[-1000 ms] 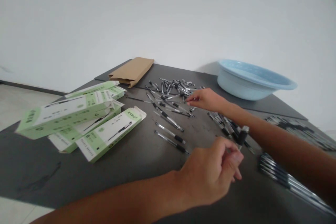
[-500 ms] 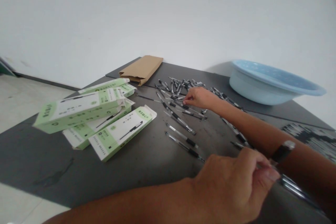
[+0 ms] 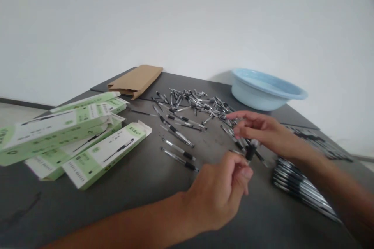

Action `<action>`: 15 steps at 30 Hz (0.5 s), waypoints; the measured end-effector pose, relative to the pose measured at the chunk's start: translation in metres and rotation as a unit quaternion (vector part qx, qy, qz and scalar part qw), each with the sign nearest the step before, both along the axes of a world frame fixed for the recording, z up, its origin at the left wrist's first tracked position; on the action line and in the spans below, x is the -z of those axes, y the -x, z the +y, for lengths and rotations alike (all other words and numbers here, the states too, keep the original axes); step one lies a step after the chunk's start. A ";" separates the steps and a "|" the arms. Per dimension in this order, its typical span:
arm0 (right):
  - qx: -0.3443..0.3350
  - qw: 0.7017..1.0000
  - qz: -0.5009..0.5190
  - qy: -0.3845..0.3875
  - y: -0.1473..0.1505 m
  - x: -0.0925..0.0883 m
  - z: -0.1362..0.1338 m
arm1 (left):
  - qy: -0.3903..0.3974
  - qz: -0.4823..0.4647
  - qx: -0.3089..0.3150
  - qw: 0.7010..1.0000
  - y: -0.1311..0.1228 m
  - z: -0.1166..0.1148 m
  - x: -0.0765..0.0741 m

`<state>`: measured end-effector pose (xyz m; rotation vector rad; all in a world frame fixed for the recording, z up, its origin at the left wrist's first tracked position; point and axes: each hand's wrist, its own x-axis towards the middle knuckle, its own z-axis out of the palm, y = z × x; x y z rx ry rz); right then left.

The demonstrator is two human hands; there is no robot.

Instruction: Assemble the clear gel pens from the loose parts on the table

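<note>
My left hand (image 3: 219,190) is closed in a pinch round a clear pen (image 3: 250,152), whose black grip pokes up from the fingers; most of its barrel is hidden. Just above and to the right, my right hand (image 3: 260,129) has its fingers apart and curved, with nothing visible in them. Beyond it lies a loose pile of pens (image 3: 201,101) with black grips. Two separate pens (image 3: 179,148) lie side by side to the left of my left hand. Below my right forearm is a neat row of pens (image 3: 304,190), partly covered by the arm.
Several green and white pen boxes (image 3: 106,153) are stacked at the left. Behind them lies a brown paper bag (image 3: 137,79). A light blue basin (image 3: 263,95) stands at the back right against the wall. More aligned pens (image 3: 324,144) lie at the far right.
My right hand has drawn back from the pile towards my left hand, and its fingers have spread. The view has turned to the right, bringing the pen row into sight. My left hand still pinches its pen.
</note>
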<state>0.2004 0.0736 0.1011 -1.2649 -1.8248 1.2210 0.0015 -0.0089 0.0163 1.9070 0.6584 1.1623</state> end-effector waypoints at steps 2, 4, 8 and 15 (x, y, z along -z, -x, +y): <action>0.036 0.996 0.069 0.047 -0.011 0.008 -0.015 | 0.001 0.004 -0.002 1.000 0.000 0.000 0.002; 0.056 0.984 0.151 0.077 -0.018 0.015 -0.022 | 0.004 0.010 -0.007 1.000 0.000 0.000 0.003; 0.062 0.961 0.254 0.087 -0.028 0.022 -0.020 | 0.012 0.022 -0.015 1.000 0.001 0.000 0.005; 0.101 0.950 0.292 -0.034 -0.041 0.023 -0.024 | 0.036 0.045 -0.011 0.998 0.002 -0.001 0.003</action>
